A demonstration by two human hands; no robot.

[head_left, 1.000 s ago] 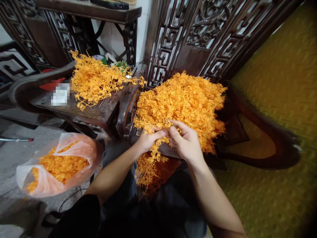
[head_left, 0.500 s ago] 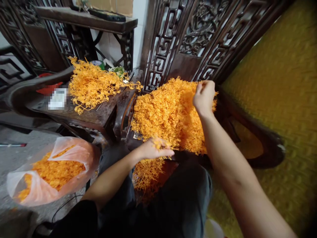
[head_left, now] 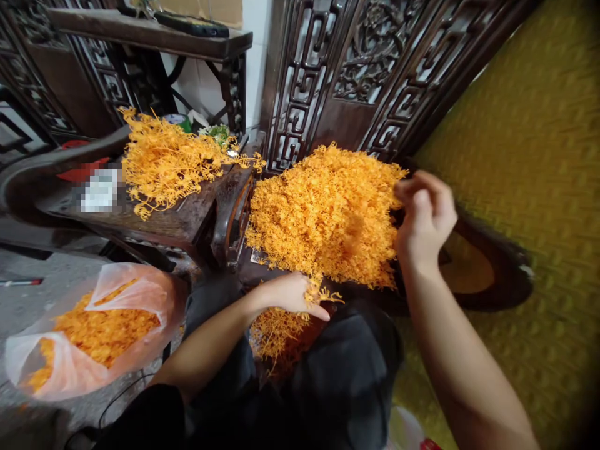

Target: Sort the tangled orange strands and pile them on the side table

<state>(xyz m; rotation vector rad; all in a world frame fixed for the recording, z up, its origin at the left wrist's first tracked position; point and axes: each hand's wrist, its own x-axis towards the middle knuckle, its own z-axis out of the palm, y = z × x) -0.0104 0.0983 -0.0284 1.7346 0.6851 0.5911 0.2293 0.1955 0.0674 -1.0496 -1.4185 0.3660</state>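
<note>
Left hand [head_left: 291,294] pinches an orange sprig cluster [head_left: 323,294], strands trailing rightward, at the big orange heap's [head_left: 323,212] near edge; right hand [head_left: 425,215] (blurred) curled loosely beside the heap, grip unclear.

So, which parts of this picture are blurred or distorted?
Head view: the right hand is motion-blurred, the yellow mat smeared; the orange pile stays fairly sharp; the edges bend and the corners darken.
</note>
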